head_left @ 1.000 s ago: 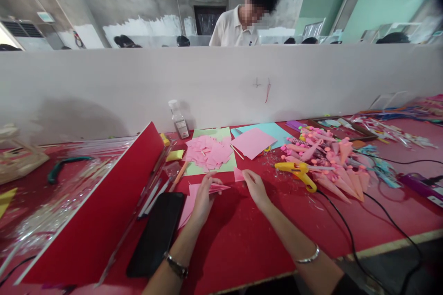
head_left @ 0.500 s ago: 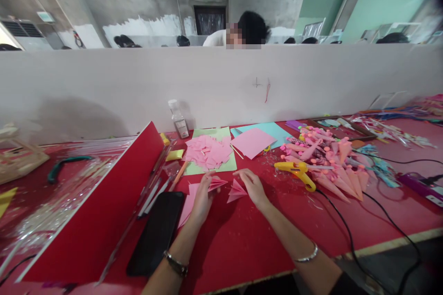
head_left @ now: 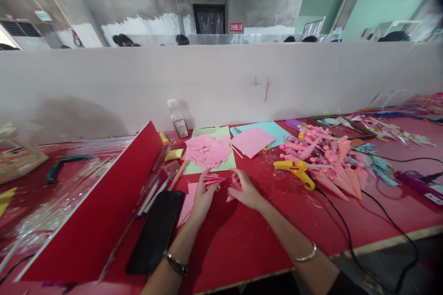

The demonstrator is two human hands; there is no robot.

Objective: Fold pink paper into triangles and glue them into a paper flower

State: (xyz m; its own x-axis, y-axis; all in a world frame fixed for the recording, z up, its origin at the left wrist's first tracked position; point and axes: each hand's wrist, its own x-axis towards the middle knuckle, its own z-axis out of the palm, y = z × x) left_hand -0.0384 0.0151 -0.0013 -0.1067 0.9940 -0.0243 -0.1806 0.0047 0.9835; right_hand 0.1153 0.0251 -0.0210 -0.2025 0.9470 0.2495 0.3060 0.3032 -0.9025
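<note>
My left hand [head_left: 202, 197] is closed on a pleated pink paper piece [head_left: 215, 179], its pointed end toward the right. Across a small gap, my right hand [head_left: 247, 192] grips a second folded pink piece [head_left: 232, 190], partly covered by the fingers. Both hands are just above the red tabletop [head_left: 238, 249]. Flat pink paper [head_left: 188, 203] lies by my left wrist. Beyond my hands, a heap of small pink paper pieces [head_left: 207, 151] rests on a pale green sheet [head_left: 226, 163].
A black phone [head_left: 155, 233] and a leaning red board [head_left: 93, 221] are on the left. To the right lie a yellow glue gun [head_left: 294, 167] with a trailing cord and a pile of pink paper cones [head_left: 332, 159]. A clear bottle [head_left: 178, 120] stands by the white partition [head_left: 138, 83].
My right fingers have curled further around their folded piece, covering more of it. The piece in my left hand has tilted slightly. The person behind the partition has dropped out of view.
</note>
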